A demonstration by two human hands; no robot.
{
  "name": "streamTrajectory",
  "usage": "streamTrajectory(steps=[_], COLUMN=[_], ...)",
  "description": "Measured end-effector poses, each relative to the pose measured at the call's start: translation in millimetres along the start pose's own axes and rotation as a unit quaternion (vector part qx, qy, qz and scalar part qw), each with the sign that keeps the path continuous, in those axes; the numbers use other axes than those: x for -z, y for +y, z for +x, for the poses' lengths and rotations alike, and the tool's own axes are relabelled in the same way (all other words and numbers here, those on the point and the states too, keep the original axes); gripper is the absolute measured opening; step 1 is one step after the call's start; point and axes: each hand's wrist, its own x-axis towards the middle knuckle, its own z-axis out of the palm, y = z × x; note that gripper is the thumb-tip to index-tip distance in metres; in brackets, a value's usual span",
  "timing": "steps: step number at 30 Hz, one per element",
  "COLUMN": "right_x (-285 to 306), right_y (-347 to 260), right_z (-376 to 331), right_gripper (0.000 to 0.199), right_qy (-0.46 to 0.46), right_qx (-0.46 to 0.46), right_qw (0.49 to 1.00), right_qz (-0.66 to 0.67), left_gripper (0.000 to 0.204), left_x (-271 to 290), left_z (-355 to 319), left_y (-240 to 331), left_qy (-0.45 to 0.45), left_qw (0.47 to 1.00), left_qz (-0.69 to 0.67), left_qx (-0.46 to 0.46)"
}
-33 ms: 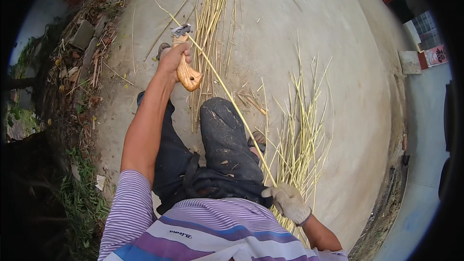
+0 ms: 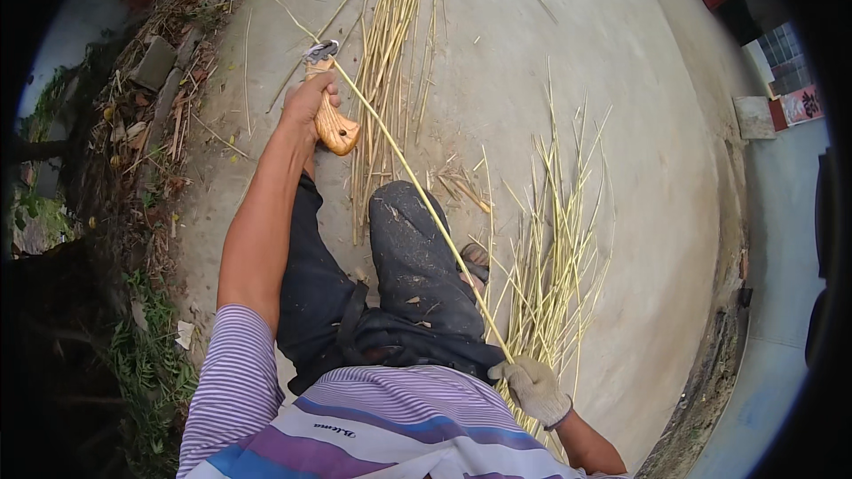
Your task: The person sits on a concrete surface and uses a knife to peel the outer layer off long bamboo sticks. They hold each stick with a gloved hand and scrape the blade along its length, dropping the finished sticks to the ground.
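Observation:
My bare left hand (image 2: 308, 99) is closed round the curved wooden handle of a hand tool (image 2: 335, 130) with a grey metal head. A long thin yellow-green stalk (image 2: 404, 156) passes at that head and slants down across my right knee. Near my right hip, my right hand (image 2: 532, 388), in a pale knitted glove, is closed on the stalk's lower end. The stalk's far part reaches past the tool to the upper left. Whether the metal head grips the stalk or only touches it, I cannot tell.
A bundle of tan stalks (image 2: 390, 44) lies ahead on the concrete (image 2: 657, 213). Beside my right leg is a loose pile of greener stalks (image 2: 555, 257). Short broken bits (image 2: 463, 186) lie between them. Rubble and dry litter (image 2: 146, 115) line the left edge; a blue-grey wall (image 2: 785, 239) runs along the right.
My left hand and the tool have shifted slightly left and away from me. My right hand has moved a little down and right, still on the stalk.

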Motion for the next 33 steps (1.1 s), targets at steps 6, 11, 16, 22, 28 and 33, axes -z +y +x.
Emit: streamTrajectory(steps=[6,11,16,22,28,33], right_x=[-20,-14,-16,-12,-18,12], right_y=[93,24,-67,64,103,154], right_z=[-55,0,57,-4,-30,-46], right_gripper=[0.027,0.033,0.034,0.028,0.026,0.032], right_qy=[0.072,0.04,0.143,0.249,0.258,0.175], right_qx=[0.01,-0.014,0.07,0.115,0.179,0.068], right_qw=[0.993,0.999,0.98,0.938,0.909,0.923], right_qz=[-0.093,0.031,0.118,-0.214,-0.276,-0.335], left_gripper=[0.011,0.011,0.013,0.016,0.012,0.012], left_x=[-1,-65,-103,17,113,182], left_z=[12,-47,-93,35,64,83], left_y=[4,-50,-78,15,93,153], left_qy=[0.023,-0.092,-0.132,0.089,0.145,0.239], left_qw=[0.998,0.993,0.989,0.993,0.987,0.961], left_qz=[0.049,0.071,0.057,-0.025,0.054,-0.003], left_qx=[-0.036,0.016,0.042,-0.073,-0.053,-0.142])
